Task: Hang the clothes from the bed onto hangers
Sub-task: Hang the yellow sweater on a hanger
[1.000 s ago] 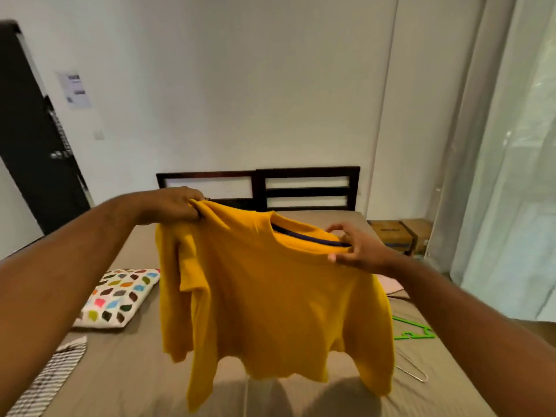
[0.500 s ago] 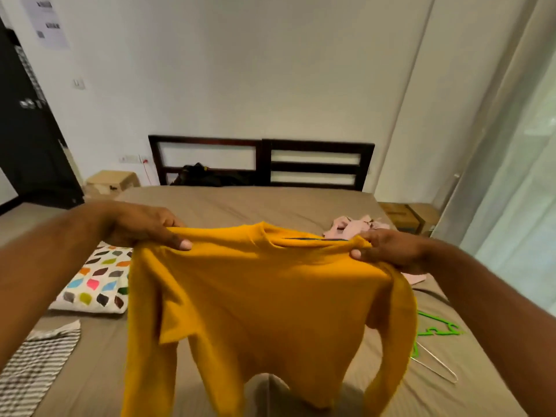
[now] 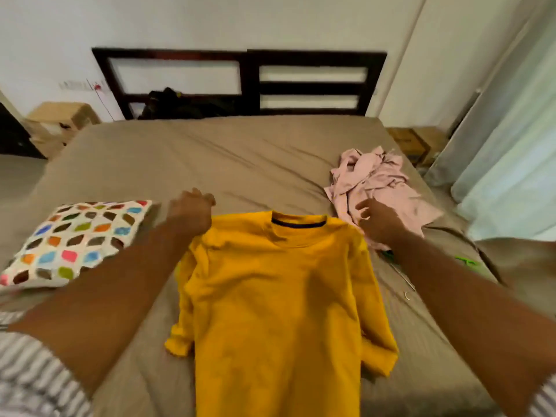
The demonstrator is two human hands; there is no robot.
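Holds nothing in the left hand (image 3: 191,213), fingers loosely curled beside the yellow shirt (image 3: 276,296), flat on the bed (image 3: 240,164). Spreads the right hand (image 3: 379,225) empty by the pink garment (image 3: 376,182). Looks like laying-out done; next needs fetching the wire hanger (image 3: 403,276), feeding it through the collar.

Yellow shirt (image 3: 276,311) hem beyond bottom edge
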